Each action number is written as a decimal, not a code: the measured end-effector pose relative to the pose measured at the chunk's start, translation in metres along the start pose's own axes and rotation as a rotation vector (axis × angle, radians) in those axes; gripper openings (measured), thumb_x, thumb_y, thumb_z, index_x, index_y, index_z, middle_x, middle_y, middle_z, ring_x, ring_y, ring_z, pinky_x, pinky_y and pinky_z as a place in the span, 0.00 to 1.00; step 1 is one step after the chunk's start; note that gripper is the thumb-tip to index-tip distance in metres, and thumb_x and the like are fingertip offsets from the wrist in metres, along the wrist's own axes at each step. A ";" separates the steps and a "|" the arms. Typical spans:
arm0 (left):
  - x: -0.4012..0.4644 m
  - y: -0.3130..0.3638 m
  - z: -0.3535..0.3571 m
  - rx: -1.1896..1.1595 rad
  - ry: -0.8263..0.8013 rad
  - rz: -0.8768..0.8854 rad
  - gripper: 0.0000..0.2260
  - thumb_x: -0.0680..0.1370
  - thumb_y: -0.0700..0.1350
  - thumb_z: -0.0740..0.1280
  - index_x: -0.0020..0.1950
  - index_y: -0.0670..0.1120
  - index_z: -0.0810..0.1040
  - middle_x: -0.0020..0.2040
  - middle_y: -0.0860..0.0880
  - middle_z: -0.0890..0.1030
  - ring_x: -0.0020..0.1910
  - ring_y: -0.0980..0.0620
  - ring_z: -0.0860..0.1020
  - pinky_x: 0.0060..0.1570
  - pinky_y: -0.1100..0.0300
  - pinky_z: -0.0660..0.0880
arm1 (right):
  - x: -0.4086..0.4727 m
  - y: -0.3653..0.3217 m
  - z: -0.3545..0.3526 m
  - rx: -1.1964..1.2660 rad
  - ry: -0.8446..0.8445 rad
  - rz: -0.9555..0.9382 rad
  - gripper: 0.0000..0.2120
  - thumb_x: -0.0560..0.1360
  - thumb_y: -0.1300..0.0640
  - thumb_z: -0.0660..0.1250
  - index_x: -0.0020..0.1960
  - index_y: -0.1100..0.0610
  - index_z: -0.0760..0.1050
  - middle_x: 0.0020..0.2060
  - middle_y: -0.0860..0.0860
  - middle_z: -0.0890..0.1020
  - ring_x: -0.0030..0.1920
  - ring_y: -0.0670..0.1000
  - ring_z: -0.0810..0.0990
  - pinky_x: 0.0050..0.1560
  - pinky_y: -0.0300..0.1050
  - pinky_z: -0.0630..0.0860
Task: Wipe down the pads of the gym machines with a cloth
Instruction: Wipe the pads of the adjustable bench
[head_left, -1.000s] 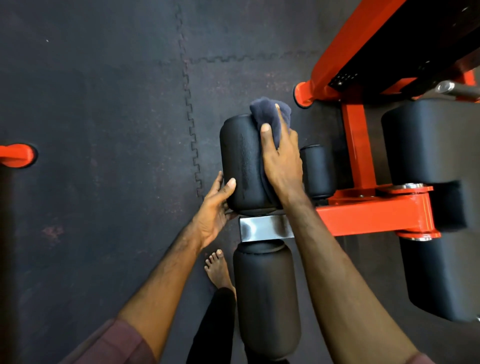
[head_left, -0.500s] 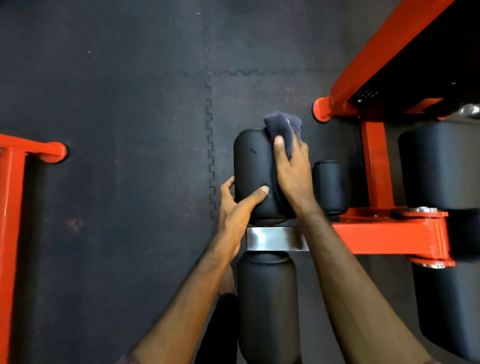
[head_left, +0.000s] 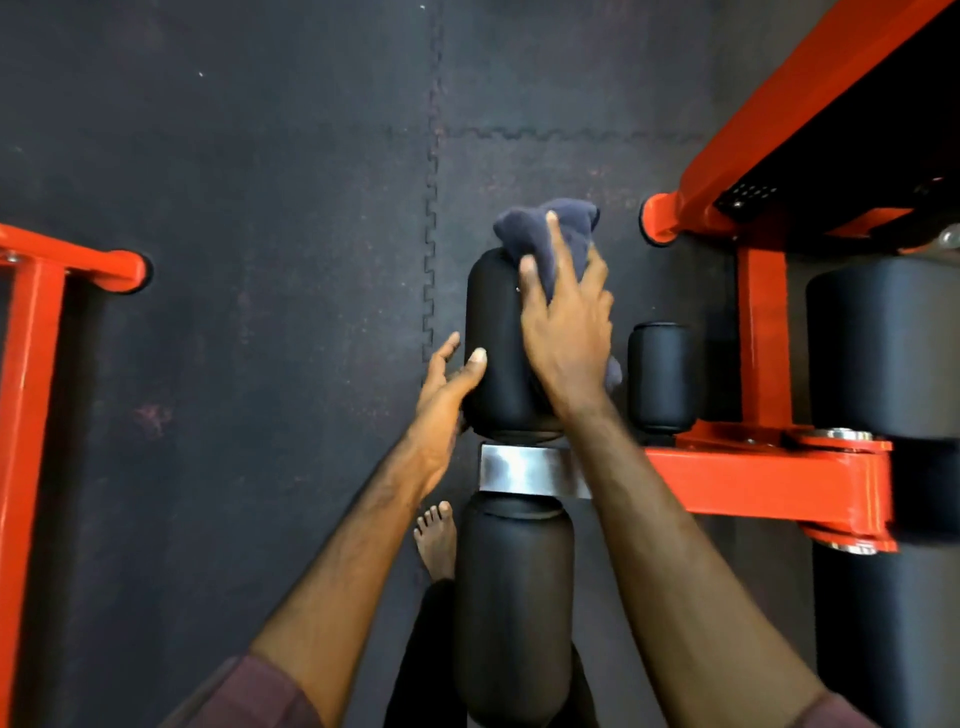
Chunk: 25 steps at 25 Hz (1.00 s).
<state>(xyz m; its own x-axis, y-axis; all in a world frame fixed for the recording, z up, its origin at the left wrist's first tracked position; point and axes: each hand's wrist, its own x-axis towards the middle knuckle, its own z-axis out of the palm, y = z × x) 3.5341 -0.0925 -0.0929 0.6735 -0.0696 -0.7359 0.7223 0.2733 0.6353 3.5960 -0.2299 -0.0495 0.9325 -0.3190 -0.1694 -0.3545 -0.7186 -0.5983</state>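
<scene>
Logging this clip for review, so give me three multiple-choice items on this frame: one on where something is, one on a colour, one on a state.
1. Where is the dark blue-grey cloth?
A. on the rubber floor
B. on the far end of the black cylindrical roller pad, under the right hand
C. hanging on the orange steel frame

2. What colour is the machine's frame?
A. orange-red
B. yellow
C. white

3. What is the left hand doing?
A. gripping the cloth
B. hanging free
C. resting against the roller pad's left side, thumb on the pad

Answers:
1 B, the cloth bunches out from beneath the right hand's fingers over the pad's far end.
2 A, every painted bar in view is orange-red.
3 C, its thumb lies on the pad and it holds nothing.
</scene>
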 end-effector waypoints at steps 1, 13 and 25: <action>0.002 0.001 0.003 -0.075 -0.056 -0.041 0.23 0.83 0.50 0.68 0.79 0.52 0.70 0.67 0.51 0.83 0.64 0.52 0.81 0.68 0.49 0.76 | -0.023 0.002 -0.003 -0.071 0.006 -0.048 0.29 0.84 0.38 0.58 0.83 0.34 0.54 0.84 0.55 0.56 0.77 0.66 0.66 0.72 0.64 0.70; -0.001 0.004 0.017 0.017 0.034 0.088 0.23 0.83 0.46 0.70 0.77 0.47 0.72 0.67 0.47 0.83 0.66 0.50 0.82 0.66 0.53 0.79 | 0.002 0.004 -0.001 -0.072 -0.107 -0.095 0.27 0.84 0.37 0.58 0.81 0.30 0.56 0.84 0.52 0.53 0.75 0.67 0.65 0.70 0.66 0.70; -0.031 0.003 0.060 0.585 0.366 0.174 0.39 0.74 0.69 0.72 0.81 0.65 0.60 0.73 0.48 0.71 0.71 0.49 0.71 0.72 0.47 0.70 | -0.006 0.026 -0.006 0.333 -0.070 0.081 0.26 0.85 0.39 0.55 0.82 0.35 0.58 0.80 0.52 0.63 0.78 0.55 0.65 0.79 0.57 0.62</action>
<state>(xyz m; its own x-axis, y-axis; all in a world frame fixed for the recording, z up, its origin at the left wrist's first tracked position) 3.5247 -0.1471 -0.0546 0.7650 0.2832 -0.5785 0.6439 -0.3160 0.6968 3.5808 -0.2503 -0.0594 0.9088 -0.3152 -0.2735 -0.3965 -0.4481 -0.8012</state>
